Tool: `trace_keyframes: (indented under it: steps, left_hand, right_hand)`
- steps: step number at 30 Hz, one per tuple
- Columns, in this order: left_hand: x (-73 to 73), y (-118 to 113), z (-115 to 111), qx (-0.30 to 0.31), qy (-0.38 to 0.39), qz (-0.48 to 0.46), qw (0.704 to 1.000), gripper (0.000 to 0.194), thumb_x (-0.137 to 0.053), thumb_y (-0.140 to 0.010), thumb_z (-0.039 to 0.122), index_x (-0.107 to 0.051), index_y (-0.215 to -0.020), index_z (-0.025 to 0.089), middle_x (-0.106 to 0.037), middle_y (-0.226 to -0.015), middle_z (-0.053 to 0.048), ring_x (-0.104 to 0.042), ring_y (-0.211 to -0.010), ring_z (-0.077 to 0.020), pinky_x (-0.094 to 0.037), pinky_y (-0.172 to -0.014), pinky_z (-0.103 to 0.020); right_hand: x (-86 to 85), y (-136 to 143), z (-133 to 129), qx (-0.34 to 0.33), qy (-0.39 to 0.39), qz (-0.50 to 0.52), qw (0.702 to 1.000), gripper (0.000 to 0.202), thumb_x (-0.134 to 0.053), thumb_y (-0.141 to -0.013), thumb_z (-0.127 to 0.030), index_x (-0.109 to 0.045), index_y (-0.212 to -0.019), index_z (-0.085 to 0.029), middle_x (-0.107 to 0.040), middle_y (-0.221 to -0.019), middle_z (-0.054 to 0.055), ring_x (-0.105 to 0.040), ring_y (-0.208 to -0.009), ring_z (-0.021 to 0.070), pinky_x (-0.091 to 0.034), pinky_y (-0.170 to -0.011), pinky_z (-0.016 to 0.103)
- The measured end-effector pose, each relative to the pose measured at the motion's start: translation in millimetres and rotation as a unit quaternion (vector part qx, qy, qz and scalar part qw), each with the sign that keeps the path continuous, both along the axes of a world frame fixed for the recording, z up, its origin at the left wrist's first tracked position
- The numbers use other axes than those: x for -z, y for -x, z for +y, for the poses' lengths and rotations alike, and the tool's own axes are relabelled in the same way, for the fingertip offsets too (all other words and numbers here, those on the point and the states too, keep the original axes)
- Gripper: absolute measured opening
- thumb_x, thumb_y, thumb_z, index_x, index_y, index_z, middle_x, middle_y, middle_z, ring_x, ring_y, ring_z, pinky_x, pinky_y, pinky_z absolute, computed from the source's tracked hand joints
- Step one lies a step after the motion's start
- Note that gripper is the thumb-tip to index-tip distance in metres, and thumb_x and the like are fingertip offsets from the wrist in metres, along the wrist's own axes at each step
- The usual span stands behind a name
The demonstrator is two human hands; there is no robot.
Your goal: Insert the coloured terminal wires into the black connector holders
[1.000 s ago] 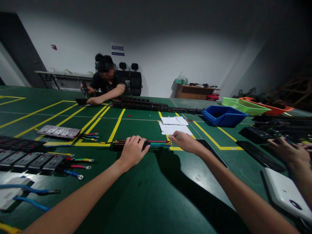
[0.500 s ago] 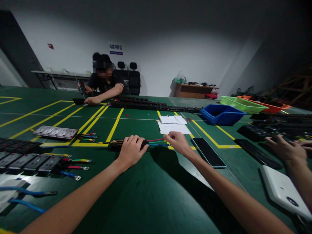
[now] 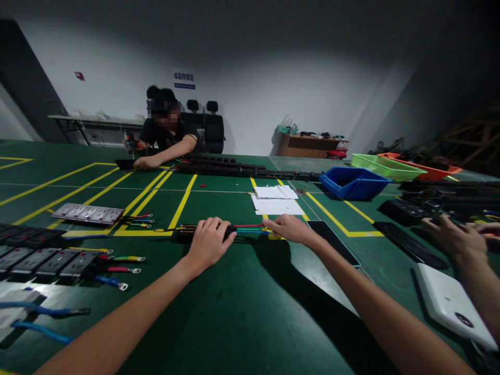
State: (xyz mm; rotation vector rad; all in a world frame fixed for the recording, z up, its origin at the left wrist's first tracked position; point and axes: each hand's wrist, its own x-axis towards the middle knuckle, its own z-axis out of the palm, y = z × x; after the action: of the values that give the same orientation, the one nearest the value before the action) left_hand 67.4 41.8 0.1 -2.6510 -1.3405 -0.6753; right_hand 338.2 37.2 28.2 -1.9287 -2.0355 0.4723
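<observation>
On the green table, my left hand (image 3: 211,240) is closed over a dark, narrow wired strip (image 3: 183,235), mostly hidden beneath the palm and fingers. Yellow and brown leads come out at its left end. Red, green and blue wires (image 3: 250,229) run from its right side toward my right hand (image 3: 289,229). There my thumb and fingers pinch the wires close to their yellow ends. White papers (image 3: 276,204) lie just beyond the right hand, and a phone (image 3: 336,244) is partly under that wrist.
Socket strips (image 3: 89,213) with lugged wires lie at the left. A blue bin (image 3: 351,183), green basket (image 3: 386,166) and white device (image 3: 449,299) are at the right. Across the table a person (image 3: 172,130) holds a power drill; another person's hands (image 3: 453,237) work at right.
My right hand has moved slightly right and turned from a curled fist to a flatter pinch at the wires' yellow ends. The left hand stays on the strip. The view has shifted slightly.
</observation>
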Motion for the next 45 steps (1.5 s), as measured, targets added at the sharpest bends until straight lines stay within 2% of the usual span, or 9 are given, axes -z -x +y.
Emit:
trace_keyframes:
  steps: [3, 9, 16, 19, 24, 29, 36, 41, 45]
  left_hand:
    - [-0.5, -0.3, -0.2, -0.001, 0.001, 0.005, 1.000, 0.041, -0.039, -0.102, 0.047, -0.063, -0.118, 0.018, -0.064, -0.109, -0.010, -0.057, -0.102, -0.0262, -0.043, -0.089, -0.043]
    - [-0.6, -1.5, 0.2, -0.005, -0.006, 0.008, 1.000, 0.040, -0.039, -0.102, 0.046, -0.064, -0.117, 0.019, -0.064, -0.107, -0.011, -0.057, -0.101, -0.0268, -0.042, -0.088, -0.043]
    - [-1.6, -1.0, -0.5, -0.003, 0.006, 0.006, 1.000, 0.041, -0.038, -0.102, 0.047, -0.064, -0.118, 0.019, -0.065, -0.108, -0.011, -0.057, -0.102, -0.0269, -0.043, -0.089, -0.044]
    - [-1.7, -0.8, -0.9, -0.003, 0.009, 0.005, 1.000, 0.042, -0.037, -0.102, 0.047, -0.063, -0.119, 0.019, -0.065, -0.109, -0.011, -0.057, -0.103, -0.0271, -0.043, -0.090, -0.044]
    - [-1.7, -1.1, -0.7, -0.001, 0.008, 0.006, 1.000, 0.043, -0.037, -0.102, 0.047, -0.063, -0.118, 0.018, -0.064, -0.109, -0.011, -0.057, -0.102, -0.0266, -0.043, -0.089, -0.044]
    - [-1.9, -0.8, -0.4, 0.000, 0.010, 0.008, 1.000, 0.041, -0.038, -0.102, 0.047, -0.063, -0.118, 0.018, -0.064, -0.109, -0.010, -0.057, -0.102, -0.0264, -0.043, -0.090, -0.043]
    - [-1.6, -1.8, 0.0, -0.004, 0.002, 0.011, 1.000, 0.040, -0.041, -0.101, 0.046, -0.063, -0.117, 0.018, -0.064, -0.108, -0.010, -0.057, -0.102, -0.0264, -0.042, -0.089, -0.042]
    - [-1.3, -1.8, -0.4, -0.005, -0.003, 0.018, 1.000, 0.041, -0.039, -0.102, 0.046, -0.063, -0.117, 0.017, -0.064, -0.108, -0.011, -0.056, -0.102, -0.0266, -0.042, -0.089, -0.043]
    - [-0.9, -1.5, -0.2, -0.001, -0.004, 0.014, 1.000, 0.041, -0.038, -0.102, 0.047, -0.063, -0.118, 0.017, -0.064, -0.109, -0.011, -0.056, -0.102, -0.0266, -0.042, -0.089, -0.043]
  right_hand:
    - [-5.6, -7.3, -1.1, -0.046, 0.055, 0.027, 0.997, 0.068, -0.038, -0.089, -0.073, -0.055, -0.053, -0.018, -0.051, -0.052, 0.002, -0.041, -0.048, 0.0127, -0.026, -0.051, 0.027]
    - [-20.4, 4.9, -10.0, -0.037, -0.070, 0.056, 0.995, 0.053, -0.050, -0.089, -0.063, -0.056, -0.059, -0.019, -0.051, -0.054, 0.001, -0.041, -0.051, 0.0124, -0.023, -0.051, 0.028]
    - [-0.1, 18.0, -7.0, 0.011, -0.076, 0.033, 0.997, 0.036, -0.055, -0.084, -0.045, -0.046, -0.059, -0.020, -0.050, -0.056, -0.001, -0.042, -0.055, 0.0124, -0.023, -0.053, 0.026]
    - [1.0, 20.2, -5.4, 0.012, -0.071, 0.038, 0.997, 0.034, -0.055, -0.083, -0.041, -0.046, -0.059, -0.020, -0.050, -0.056, -0.001, -0.042, -0.055, 0.0121, -0.023, -0.053, 0.025]
    - [-11.0, 7.7, -6.8, -0.006, -0.056, 0.004, 0.998, 0.044, -0.057, -0.085, -0.054, -0.053, -0.060, -0.019, -0.052, -0.057, 0.000, -0.043, -0.053, 0.0121, -0.022, -0.051, 0.026]
    - [-14.4, -12.8, -5.4, -0.087, 0.086, 0.076, 0.990, 0.056, -0.057, -0.082, -0.067, -0.060, -0.056, -0.017, -0.050, -0.052, 0.000, -0.040, -0.049, 0.0110, -0.026, -0.049, 0.026]
    - [-21.8, 4.9, -9.3, -0.055, 0.021, 0.120, 0.991, 0.048, -0.059, -0.079, -0.059, -0.048, -0.055, -0.019, -0.037, -0.053, -0.004, -0.032, -0.052, 0.0097, -0.022, -0.050, 0.026]
    - [-15.0, 8.0, -8.5, -0.058, 0.063, 0.088, 0.992, 0.042, -0.058, -0.079, -0.051, -0.048, -0.053, -0.019, -0.039, -0.051, -0.004, -0.032, -0.050, 0.0099, -0.023, -0.050, 0.027]
    - [-13.1, -6.5, -5.5, -0.086, 0.064, 0.042, 0.993, 0.051, -0.057, -0.081, -0.060, -0.050, -0.052, -0.019, -0.043, -0.050, -0.002, -0.036, -0.049, 0.0107, -0.024, -0.051, 0.028]
